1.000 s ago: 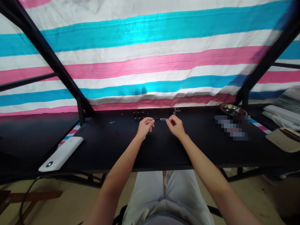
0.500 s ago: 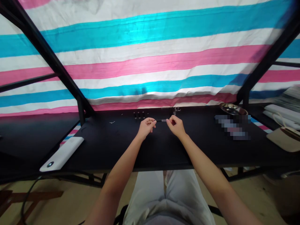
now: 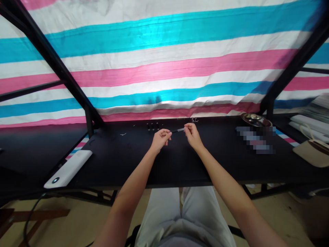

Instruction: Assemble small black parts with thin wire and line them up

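In the head view both hands work above the black bench (image 3: 128,161), near the middle of its far edge. The left hand (image 3: 159,139) is curled shut, its grip pinching the near end of a thin dark rod (image 3: 178,130); the right hand (image 3: 192,134) has its fingertips closed on the rod's other, paler end. Compared with half a second ago the right hand has risen a little and moved toward the far edge, so the rod now slants upward to the right instead of lying level between the hands. The left hand has hardly shifted. Three small dark pegs (image 3: 152,126) stand just beyond the left hand, a white power bank (image 3: 68,168) lies at the bench's left near corner, and a metal bowl (image 3: 255,120) sits toward the far right.
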A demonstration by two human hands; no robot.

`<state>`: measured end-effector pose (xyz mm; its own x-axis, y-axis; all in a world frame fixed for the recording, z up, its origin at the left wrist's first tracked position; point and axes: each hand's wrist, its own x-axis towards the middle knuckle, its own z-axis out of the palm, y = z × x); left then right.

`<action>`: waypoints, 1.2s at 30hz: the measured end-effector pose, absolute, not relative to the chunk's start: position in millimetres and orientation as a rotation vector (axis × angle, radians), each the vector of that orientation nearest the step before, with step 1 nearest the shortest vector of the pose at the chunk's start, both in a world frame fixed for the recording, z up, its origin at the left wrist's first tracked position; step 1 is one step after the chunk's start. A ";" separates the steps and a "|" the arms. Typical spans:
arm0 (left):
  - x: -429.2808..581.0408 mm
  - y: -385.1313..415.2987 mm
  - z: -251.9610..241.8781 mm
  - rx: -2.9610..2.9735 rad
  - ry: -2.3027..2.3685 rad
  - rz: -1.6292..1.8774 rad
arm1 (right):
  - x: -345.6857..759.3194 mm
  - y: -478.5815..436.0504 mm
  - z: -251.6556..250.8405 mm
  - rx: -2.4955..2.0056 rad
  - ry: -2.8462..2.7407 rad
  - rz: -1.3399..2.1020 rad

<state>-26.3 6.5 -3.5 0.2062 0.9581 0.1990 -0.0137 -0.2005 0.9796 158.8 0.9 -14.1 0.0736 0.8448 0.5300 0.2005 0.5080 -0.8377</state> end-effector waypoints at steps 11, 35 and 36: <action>-23.6 2.8 -2.1 1.486 0.972 1.140 | 154.9 3.2 -11.6 -0.912 -1.331 0.902; -21.0 0.0 -4.4 1.518 0.970 1.133 | 147.6 0.9 -18.1 -0.901 -1.356 0.972; -20.9 -0.3 -4.1 1.518 0.967 1.133 | 147.4 0.9 -18.4 -0.903 -1.346 0.984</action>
<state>-20.9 -0.3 -4.1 0.2508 0.9483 0.1945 0.0435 -0.2117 0.9764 147.4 0.9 -18.4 -0.0208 0.9378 0.3466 -0.0455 0.3454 -0.9373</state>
